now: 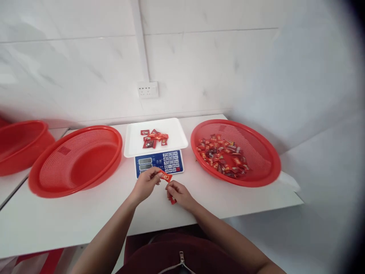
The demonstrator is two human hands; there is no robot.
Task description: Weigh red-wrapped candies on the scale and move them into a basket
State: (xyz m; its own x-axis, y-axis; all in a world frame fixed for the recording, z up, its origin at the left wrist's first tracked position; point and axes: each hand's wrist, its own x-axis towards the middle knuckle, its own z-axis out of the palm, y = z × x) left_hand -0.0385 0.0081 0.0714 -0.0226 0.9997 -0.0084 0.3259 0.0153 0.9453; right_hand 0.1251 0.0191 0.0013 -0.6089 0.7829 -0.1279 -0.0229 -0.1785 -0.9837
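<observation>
My left hand [147, 184] pinches a small red wrapped candy [165, 176] just in front of the scale's keypad. Close beside it, my right hand [180, 194] is closed on another red wrapped candy [172, 199], which pokes out below the fingers. Behind both hands stands a blue and white digital scale [159, 160] with a white tray [176, 131] on top. Several red wrapped candies [154, 139] lie in a loose group on that tray. My left hand covers part of the scale's display panel.
A red mesh basket [265, 152] at the right holds a heap of wrapped candies [224, 158]. To the left stands a second red basket [42, 179], with another red basket [25, 148] beyond it. A wall socket [148, 90] sits above the white table [114, 217].
</observation>
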